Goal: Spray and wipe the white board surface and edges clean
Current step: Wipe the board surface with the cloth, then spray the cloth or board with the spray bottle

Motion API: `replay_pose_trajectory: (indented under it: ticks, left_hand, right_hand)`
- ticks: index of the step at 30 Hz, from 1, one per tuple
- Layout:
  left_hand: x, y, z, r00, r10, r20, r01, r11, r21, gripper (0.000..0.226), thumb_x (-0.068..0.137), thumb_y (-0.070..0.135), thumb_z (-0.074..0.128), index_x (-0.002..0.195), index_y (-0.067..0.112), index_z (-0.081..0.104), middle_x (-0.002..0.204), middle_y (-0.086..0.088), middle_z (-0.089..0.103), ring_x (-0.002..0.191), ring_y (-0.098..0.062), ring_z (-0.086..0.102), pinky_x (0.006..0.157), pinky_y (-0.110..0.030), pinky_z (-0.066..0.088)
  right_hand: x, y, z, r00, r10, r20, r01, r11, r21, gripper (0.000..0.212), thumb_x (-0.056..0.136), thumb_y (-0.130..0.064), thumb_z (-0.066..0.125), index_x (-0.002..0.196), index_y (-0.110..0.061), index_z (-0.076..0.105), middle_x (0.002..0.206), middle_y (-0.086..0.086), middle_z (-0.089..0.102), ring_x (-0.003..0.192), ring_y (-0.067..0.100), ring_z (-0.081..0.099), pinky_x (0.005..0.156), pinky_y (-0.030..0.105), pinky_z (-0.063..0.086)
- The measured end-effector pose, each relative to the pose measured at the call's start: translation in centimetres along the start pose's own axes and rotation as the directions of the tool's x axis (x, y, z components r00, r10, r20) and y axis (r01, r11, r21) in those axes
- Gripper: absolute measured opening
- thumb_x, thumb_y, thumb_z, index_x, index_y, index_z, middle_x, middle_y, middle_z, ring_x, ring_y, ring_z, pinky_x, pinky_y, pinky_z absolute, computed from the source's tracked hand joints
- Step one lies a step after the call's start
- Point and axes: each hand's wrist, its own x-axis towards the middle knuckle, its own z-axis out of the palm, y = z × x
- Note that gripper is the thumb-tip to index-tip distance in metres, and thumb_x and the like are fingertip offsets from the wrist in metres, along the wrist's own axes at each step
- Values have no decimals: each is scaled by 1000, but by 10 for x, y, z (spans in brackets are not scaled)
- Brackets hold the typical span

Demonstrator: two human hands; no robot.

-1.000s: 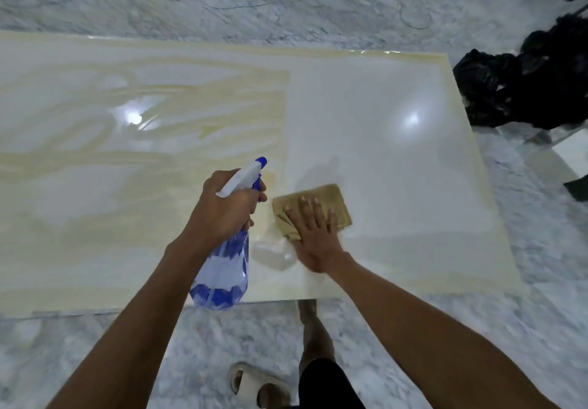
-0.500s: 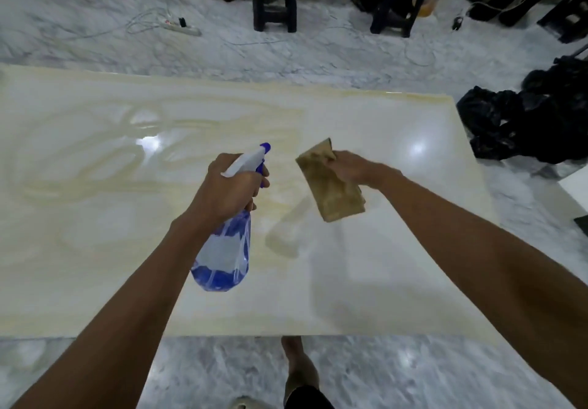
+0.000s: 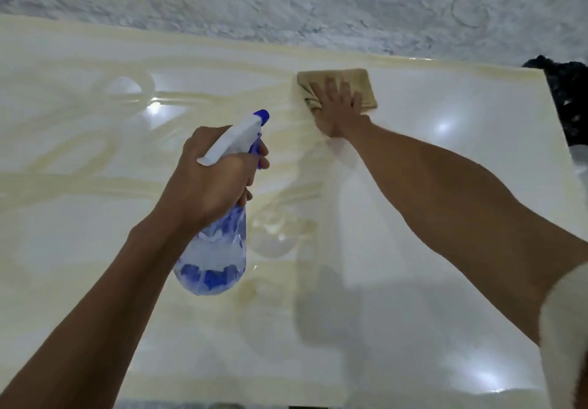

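Head view looks down on a broad white board [image 3: 413, 185] lying flat, its gloss broken by yellowish smears over the left half and along the far edge, while the right half reads cleaner. It looks stiff and slick, and probably slipperier where wet, so I judge it needs no holding, only firm flat pressure spread across a wide pad.

Left of centre, the left hand [image 3: 210, 179] is clamped around the neck of a spray bottle [image 3: 216, 249], fingers curled by the blue trigger, nozzle aimed toward the far edge. The bottle hangs above the board, not resting on it. Clear plastic with only a little liquid low in the body suggests it is light and easy to swing one-handed; the neck just under the white head is the sensible grip, since the thin body would likely dent if squeezed.

Farther right, near the far edge, the right hand [image 3: 340, 106] lies open and flat, fingers spread, pressing a folded tan cloth [image 3: 356, 85] onto the board. The cloth is soft and limp, likely damp, so it would bunch if pinched; a flat palm should keep it spread. For the edges, wrapping it over the rim under the fingertips seems the best hold.
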Motion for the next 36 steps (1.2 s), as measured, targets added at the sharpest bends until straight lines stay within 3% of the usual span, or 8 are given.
replay_pose_trajectory:
  ticks: [7, 19, 22, 24, 25, 29, 32, 36]
  left_hand:
    - [-75, -3, -9, 997, -29, 65, 31, 999, -28, 23, 74, 8, 50, 82, 0, 69, 61, 4, 69, 37, -16, 51, 52, -39, 54]
    - [-249, -35, -36, 978, -52, 203, 74, 992, -104, 33, 69, 14, 49, 87, -7, 66, 91, -27, 72, 35, -12, 47, 56, -40, 51]
    - [-270, -37, -43, 976, -62, 209, 83, 992, -93, 39, 68, 17, 50, 89, -11, 66, 92, -32, 71, 36, -14, 47, 54, -37, 49]
    - [-280, -34, -51, 979, -57, 198, 72, 995, -72, 41, 67, 18, 50, 90, -11, 66, 92, -34, 70, 39, -16, 49, 51, -35, 49]
    - [-282, -32, -55, 979, -45, 199, 57, 997, -56, 40, 68, 18, 50, 89, -11, 66, 91, -34, 70, 39, -17, 49, 51, -35, 49]
    - [-282, -22, -69, 973, -5, 232, -2, 999, 33, 26, 91, 15, 56, 88, -8, 67, 83, -30, 69, 43, -17, 53, 52, -33, 51]
    - [-283, -13, -80, 974, 22, 224, -38, 997, 68, 30, 91, 16, 54, 90, -11, 68, 86, -31, 71, 44, -18, 55, 50, -30, 51]
    - [-297, 2, -97, 974, 63, 219, -83, 993, 85, 18, 70, 14, 50, 60, 1, 58, 41, -3, 59, 34, -17, 56, 53, -32, 49]
  right_hand:
    - [-168, -25, 76, 999, -53, -6, 53, 998, 15, 63, 102, -50, 27, 156, -36, -4, 166, 2, -12, 151, 35, -13, 120, 57, -7]
    - [-437, -97, 167, 959, -6, 282, -46, 983, 178, 59, 106, -42, 21, 155, -36, -10, 161, 0, -27, 148, 34, -25, 119, 56, -12]
    - [-459, -102, 137, 949, -70, 307, -34, 947, 319, 54, 107, -31, 27, 158, -26, 8, 166, 3, -1, 152, 32, -3, 122, 45, 4]
    - [-461, -104, 101, 974, -56, 218, -85, 806, 586, 46, 105, -29, 36, 149, -18, 39, 152, 6, 42, 142, 29, 36, 116, 30, 29]
    - [-461, -106, 81, 983, -18, 182, -117, 705, 700, 43, 104, -36, 39, 141, -19, 51, 140, 7, 56, 130, 29, 51, 111, 34, 39]
    - [-475, -113, 17, 992, 106, 71, -83, 105, 991, 40, 103, -31, 43, 124, -3, 62, 118, 12, 66, 107, 29, 61, 91, 44, 50]
    - [-494, -127, -19, 1000, -21, 10, -16, -353, 936, 46, 100, -32, 42, 132, -3, 58, 125, 18, 66, 108, 31, 64, 98, 48, 49]
    - [-507, -154, -30, 996, -93, -3, -52, -573, 818, 52, 99, -34, 39, 137, -3, 54, 136, 21, 58, 121, 37, 58, 108, 53, 43]
